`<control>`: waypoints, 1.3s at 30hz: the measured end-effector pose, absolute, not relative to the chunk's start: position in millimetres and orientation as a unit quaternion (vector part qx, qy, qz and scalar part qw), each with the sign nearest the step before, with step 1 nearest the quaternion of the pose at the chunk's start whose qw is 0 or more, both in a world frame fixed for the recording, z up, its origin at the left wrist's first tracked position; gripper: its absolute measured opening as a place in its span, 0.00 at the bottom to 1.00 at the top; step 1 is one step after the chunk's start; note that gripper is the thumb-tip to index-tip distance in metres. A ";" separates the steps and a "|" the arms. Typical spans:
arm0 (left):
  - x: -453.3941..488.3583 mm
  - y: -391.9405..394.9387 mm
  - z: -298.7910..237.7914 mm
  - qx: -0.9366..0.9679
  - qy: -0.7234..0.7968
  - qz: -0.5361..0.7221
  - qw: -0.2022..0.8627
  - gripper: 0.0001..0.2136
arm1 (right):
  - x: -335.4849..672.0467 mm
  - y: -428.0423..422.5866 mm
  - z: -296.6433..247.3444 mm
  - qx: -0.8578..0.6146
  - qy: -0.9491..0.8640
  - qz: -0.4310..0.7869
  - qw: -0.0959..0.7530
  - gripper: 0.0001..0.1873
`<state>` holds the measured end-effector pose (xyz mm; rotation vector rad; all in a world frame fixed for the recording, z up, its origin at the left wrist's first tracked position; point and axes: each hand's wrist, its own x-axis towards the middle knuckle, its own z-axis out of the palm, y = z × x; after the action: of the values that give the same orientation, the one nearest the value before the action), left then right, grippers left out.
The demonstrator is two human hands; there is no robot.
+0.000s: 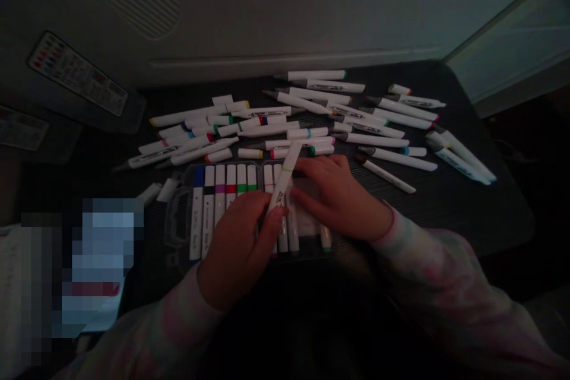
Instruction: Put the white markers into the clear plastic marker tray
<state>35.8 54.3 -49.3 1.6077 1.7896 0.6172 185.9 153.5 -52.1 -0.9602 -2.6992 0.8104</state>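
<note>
My left hand (238, 243) grips a white marker (286, 170) with a light green band, tilted up and to the right. My right hand (341, 196) is just right of it, fingers apart and holding nothing; whether its fingertips touch the marker I cannot tell. Below both hands lies an open clear plastic case (178, 222). A row of white markers with coloured bands fills its left part, among them a blue-capped marker (196, 214). More markers lie in its right part, including a green-tipped marker (326, 240), partly hidden by my hands.
Many loose markers and caps are spread over the dark table (485, 214) behind the case, such as a marker (387, 175) at right. A dark box with a colour chart (80, 71) stands at left. A blurred bright screen (102, 243) is at lower left. A pale panel (312, 12) rises behind.
</note>
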 end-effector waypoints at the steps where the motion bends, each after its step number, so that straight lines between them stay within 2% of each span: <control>1: 35.9 54.2 -49.5 0.612 0.682 0.237 0.321 0.14 | 186.2 153.7 -52.0 -0.320 -0.904 0.271 0.083 0.18; 20: 36.4 54.0 -49.7 0.604 0.683 0.265 0.314 0.15 | 187.8 153.4 -56.0 -0.304 -0.900 0.272 0.154 0.12; 29: 34.8 53.3 -51.1 0.610 0.675 0.271 0.314 0.14 | 183.9 150.7 -57.1 -0.286 -0.861 0.335 0.252 0.12; 33: 35.0 53.4 -51.6 0.609 0.672 0.276 0.318 0.14 | 186.3 152.8 -56.5 -0.278 -0.848 0.361 0.269 0.13; 39: 35.5 53.4 -50.9 0.599 0.680 0.274 0.322 0.16 | 196.6 161.4 -56.2 -0.349 -0.748 0.465 0.319 0.13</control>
<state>35.5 53.4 -50.9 1.5716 1.7859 0.7197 196.6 161.4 -56.2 -0.9172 -1.9681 1.2231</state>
